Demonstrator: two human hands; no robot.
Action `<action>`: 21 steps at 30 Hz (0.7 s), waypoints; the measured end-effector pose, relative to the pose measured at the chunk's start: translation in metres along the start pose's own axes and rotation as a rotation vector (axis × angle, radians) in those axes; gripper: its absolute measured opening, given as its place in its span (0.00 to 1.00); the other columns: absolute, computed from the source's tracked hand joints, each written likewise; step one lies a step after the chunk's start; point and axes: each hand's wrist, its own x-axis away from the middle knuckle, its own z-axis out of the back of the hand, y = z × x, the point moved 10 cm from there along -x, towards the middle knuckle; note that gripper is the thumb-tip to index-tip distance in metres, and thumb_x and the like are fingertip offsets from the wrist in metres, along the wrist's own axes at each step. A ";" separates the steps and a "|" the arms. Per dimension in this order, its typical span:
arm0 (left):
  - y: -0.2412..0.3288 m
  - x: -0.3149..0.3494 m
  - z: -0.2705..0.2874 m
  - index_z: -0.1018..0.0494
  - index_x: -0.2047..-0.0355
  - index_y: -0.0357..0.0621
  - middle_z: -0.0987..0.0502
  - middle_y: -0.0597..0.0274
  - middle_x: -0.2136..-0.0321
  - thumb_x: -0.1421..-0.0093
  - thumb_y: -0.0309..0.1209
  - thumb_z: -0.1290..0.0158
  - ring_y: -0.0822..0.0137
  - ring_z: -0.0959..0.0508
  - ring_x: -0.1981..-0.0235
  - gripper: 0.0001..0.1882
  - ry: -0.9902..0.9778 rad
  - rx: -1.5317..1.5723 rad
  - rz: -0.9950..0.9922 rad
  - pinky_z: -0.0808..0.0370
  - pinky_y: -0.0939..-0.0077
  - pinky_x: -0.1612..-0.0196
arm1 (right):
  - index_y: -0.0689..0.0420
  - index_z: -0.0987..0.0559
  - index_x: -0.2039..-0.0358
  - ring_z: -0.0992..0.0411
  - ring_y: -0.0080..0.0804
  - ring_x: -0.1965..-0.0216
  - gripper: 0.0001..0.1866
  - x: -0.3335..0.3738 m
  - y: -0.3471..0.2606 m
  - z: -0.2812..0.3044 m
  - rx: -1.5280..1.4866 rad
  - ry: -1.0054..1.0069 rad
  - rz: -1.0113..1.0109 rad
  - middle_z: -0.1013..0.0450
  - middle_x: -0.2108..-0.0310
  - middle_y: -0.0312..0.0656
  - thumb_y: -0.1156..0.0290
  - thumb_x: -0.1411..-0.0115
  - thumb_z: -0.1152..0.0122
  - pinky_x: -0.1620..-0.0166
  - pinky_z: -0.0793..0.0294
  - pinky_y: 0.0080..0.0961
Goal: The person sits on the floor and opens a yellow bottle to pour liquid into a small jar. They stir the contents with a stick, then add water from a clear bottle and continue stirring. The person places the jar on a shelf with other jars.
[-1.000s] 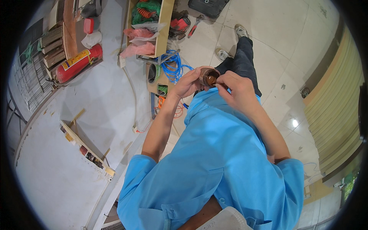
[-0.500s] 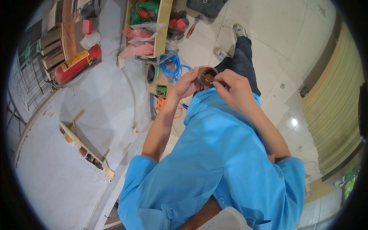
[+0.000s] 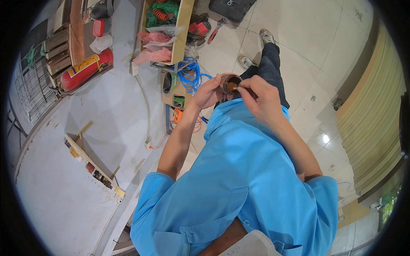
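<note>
In front of my waist, my left hand is wrapped round a small, dark brown round jar. Its mouth is tilted toward me, and some brown stuff shows inside. At the right side of the rim is my right hand, thumb and fingers pinched together. A small pale tip shows at those fingertips, inside the mouth, but its kind is too small to make out.
Left of me, a wall carries a red fire extinguisher. A wooden shelf box with plastic bags stands ahead, near coiled blue hose. On the tiled floor lie a wrench and a black case. Stacked pale boards are at right.
The right fingertips have shifted slightly at the jar's mouth. My left hand keeps its hold on the jar, almost in the same place.
</note>
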 end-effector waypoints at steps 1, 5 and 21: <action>0.000 0.001 0.000 0.35 0.31 0.33 0.23 0.57 0.43 0.20 0.57 0.62 0.66 0.22 0.49 0.38 0.000 -0.004 -0.005 0.23 0.68 0.50 | 0.56 0.17 0.63 0.21 0.43 0.72 0.04 0.000 -0.001 0.002 0.123 0.019 0.000 0.24 0.69 0.41 0.75 0.39 0.32 0.69 0.22 0.36; -0.003 0.002 0.004 0.35 0.31 0.33 0.22 0.57 0.45 0.20 0.57 0.62 0.66 0.22 0.51 0.37 0.015 0.008 -0.004 0.23 0.69 0.51 | 0.57 0.18 0.65 0.21 0.43 0.72 0.03 0.002 0.001 -0.007 0.080 -0.047 -0.014 0.23 0.69 0.41 0.75 0.39 0.32 0.69 0.22 0.36; 0.007 0.010 0.003 0.35 0.30 0.38 0.24 0.60 0.40 0.24 0.55 0.51 0.68 0.22 0.44 0.36 0.055 -0.095 -0.010 0.22 0.69 0.45 | 0.57 0.21 0.67 0.21 0.43 0.71 0.06 -0.001 -0.007 -0.013 0.052 -0.125 0.053 0.25 0.69 0.41 0.75 0.42 0.31 0.69 0.21 0.38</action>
